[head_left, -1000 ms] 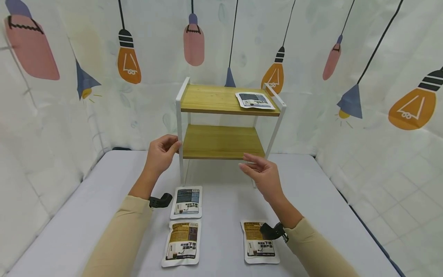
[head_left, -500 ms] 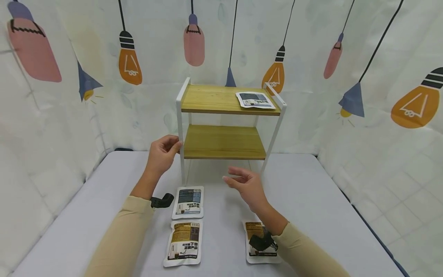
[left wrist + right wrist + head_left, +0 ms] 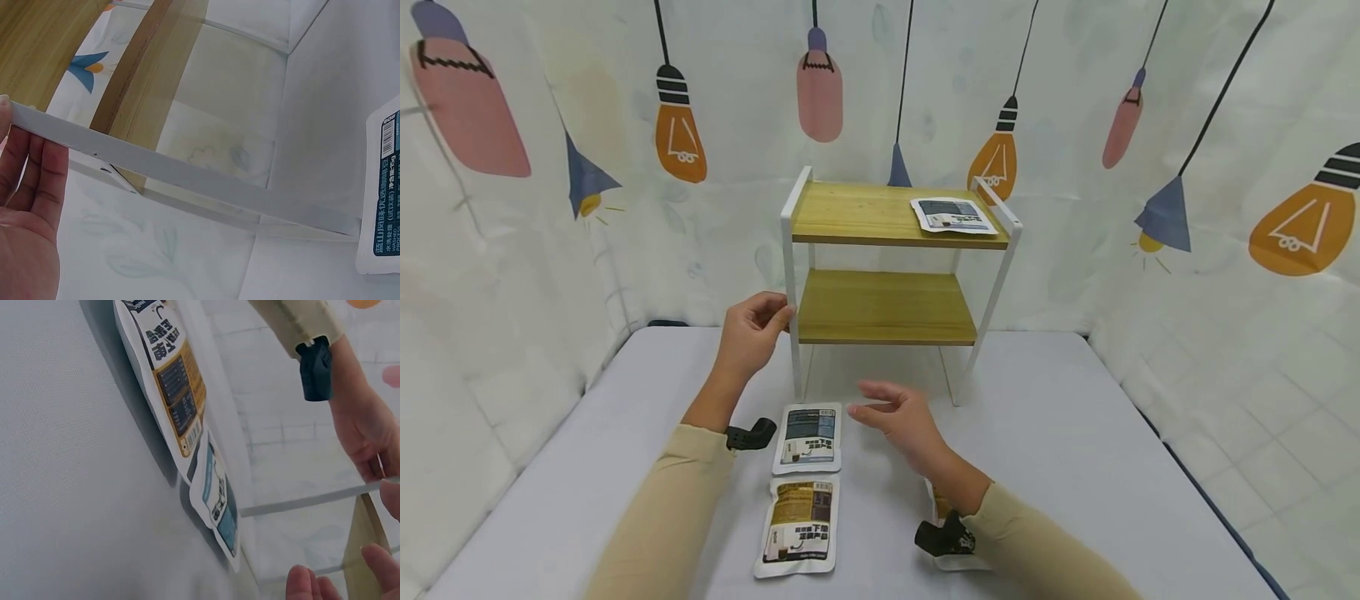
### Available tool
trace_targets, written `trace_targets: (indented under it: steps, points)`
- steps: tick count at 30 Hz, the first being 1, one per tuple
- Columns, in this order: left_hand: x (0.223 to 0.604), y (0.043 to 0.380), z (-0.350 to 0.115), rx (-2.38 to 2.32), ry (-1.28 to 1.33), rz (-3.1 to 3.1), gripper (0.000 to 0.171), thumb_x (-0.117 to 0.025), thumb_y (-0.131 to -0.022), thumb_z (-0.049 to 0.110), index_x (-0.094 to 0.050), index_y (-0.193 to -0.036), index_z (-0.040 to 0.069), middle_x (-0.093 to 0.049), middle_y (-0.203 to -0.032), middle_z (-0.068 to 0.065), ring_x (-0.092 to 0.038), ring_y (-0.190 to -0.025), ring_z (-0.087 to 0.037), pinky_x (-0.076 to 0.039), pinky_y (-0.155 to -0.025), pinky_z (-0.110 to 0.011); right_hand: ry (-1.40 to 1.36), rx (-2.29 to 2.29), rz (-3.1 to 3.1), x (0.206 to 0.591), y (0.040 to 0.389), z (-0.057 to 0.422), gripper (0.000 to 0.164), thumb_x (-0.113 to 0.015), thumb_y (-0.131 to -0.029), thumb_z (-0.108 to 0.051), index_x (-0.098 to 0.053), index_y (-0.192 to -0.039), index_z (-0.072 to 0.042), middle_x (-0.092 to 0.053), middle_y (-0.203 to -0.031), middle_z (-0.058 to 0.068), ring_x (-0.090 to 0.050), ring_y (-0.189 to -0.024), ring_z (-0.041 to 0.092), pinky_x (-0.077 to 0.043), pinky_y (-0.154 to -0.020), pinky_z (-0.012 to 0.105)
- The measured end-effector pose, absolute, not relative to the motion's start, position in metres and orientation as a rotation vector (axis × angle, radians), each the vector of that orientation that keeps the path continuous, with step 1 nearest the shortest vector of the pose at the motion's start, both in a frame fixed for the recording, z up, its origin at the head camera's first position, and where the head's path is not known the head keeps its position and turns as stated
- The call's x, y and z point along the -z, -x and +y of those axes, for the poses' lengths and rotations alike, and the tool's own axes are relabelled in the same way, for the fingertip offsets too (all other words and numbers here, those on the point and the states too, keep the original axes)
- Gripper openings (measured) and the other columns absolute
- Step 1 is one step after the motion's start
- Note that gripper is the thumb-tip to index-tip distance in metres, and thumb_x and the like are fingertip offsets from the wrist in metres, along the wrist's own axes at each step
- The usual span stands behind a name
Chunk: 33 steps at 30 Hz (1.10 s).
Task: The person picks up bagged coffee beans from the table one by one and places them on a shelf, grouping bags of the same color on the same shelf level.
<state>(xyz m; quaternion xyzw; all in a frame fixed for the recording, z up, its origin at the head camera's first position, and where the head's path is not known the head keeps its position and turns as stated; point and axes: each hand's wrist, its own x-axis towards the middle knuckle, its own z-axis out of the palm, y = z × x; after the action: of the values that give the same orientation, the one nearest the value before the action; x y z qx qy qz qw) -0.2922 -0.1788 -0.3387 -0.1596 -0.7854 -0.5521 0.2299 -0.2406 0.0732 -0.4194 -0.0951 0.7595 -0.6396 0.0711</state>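
One two-tier shelf (image 3: 887, 308) stands at upper centre, with a top pouch (image 3: 953, 216) on the right of its upper board; a blue pouch (image 3: 808, 438) and a brown pouch (image 3: 797, 525) lie in line at lower centre, and a second brown pouch (image 3: 940, 507), mostly hidden, lies to their right: four in all. The left hand (image 3: 749, 333) pinches the shelf's left front post (image 3: 796, 367); the right hand (image 3: 898, 421), thumb and fingers loosely apart, is just right of the blue pouch. White tabletop (image 3: 1060, 417) runs to side edges well apart from the shelf. Half a second ago the right hand was farther right and higher.
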Motion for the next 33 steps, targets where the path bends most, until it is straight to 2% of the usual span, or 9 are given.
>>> trace_targets:
  steps: [8, 12, 17, 22, 26, 33]
  points:
    - [0.337, 0.289, -0.178, 1.517, 0.434, -2.167, 0.023, -0.064, -0.101, 0.009, -0.068, -0.112, -0.01, -0.07, -0.1, -0.029, -0.066, -0.081, -0.035, -0.054, -0.071, -0.011, 0.26, 1.813, 2.259, 0.427, 0.241, 0.056, 0.052, -0.088, -0.082, -0.03, -0.071, -0.13, -0.019, -0.059, -0.144, 0.019, -0.066, -0.12, 0.031, -0.057, -0.098, 0.048]
    - [0.34, 0.293, -0.179, 1.518, 0.437, -2.159, 0.022, -0.064, -0.101, 0.009, -0.068, -0.112, -0.011, -0.07, -0.099, -0.03, -0.065, -0.081, -0.037, -0.054, -0.071, -0.011, 0.252, 1.735, 2.249, 0.428, 0.241, 0.049, 0.053, -0.089, -0.081, -0.03, -0.072, -0.13, -0.02, -0.061, -0.143, 0.018, -0.064, -0.12, 0.029, -0.057, -0.096, 0.046]
    - [0.354, 0.308, -0.185, 1.513, 0.421, -2.158, 0.022, -0.064, -0.102, 0.012, -0.07, -0.113, -0.006, -0.07, -0.101, -0.028, -0.066, -0.079, -0.026, -0.054, -0.071, -0.012, 0.228, 1.679, 2.279, 0.43, 0.24, 0.042, 0.053, -0.09, -0.079, -0.029, -0.073, -0.128, -0.019, -0.064, -0.139, 0.016, -0.06, -0.126, 0.033, -0.056, -0.096, 0.049]
    - [0.361, 0.313, -0.187, 1.526, 0.41, -2.151, 0.023, -0.066, -0.101, 0.017, -0.072, -0.115, 0.0, -0.072, -0.103, -0.023, -0.066, -0.078, -0.015, -0.055, -0.073, -0.014, 0.178, 1.617, 2.292, 0.431, 0.237, 0.035, 0.057, -0.092, -0.077, -0.027, -0.072, -0.13, -0.018, -0.06, -0.143, 0.017, -0.06, -0.126, 0.035, -0.06, -0.092, 0.044]
    - [0.362, 0.313, -0.188, 1.531, 0.412, -2.153, 0.024, -0.066, -0.101, 0.018, -0.072, -0.115, 0.001, -0.072, -0.103, -0.022, -0.066, -0.078, -0.013, -0.056, -0.073, -0.014, 0.132, 1.555, 2.34, 0.434, 0.236, 0.03, 0.06, -0.093, -0.076, -0.03, -0.071, -0.13, -0.021, -0.06, -0.141, 0.018, -0.062, -0.12, 0.033, -0.061, -0.09, 0.044]
    - [0.36, 0.313, -0.188, 1.524, 0.423, -2.15, 0.025, -0.067, -0.101, 0.021, -0.072, -0.114, 0.0, -0.072, -0.101, -0.021, -0.065, -0.078, -0.014, -0.055, -0.072, -0.013, 0.092, 1.508, 2.394, 0.439, 0.237, 0.023, 0.06, -0.093, -0.075, -0.031, -0.072, -0.13, -0.022, -0.06, -0.142, 0.019, -0.059, -0.126, 0.039, -0.059, -0.094, 0.049]
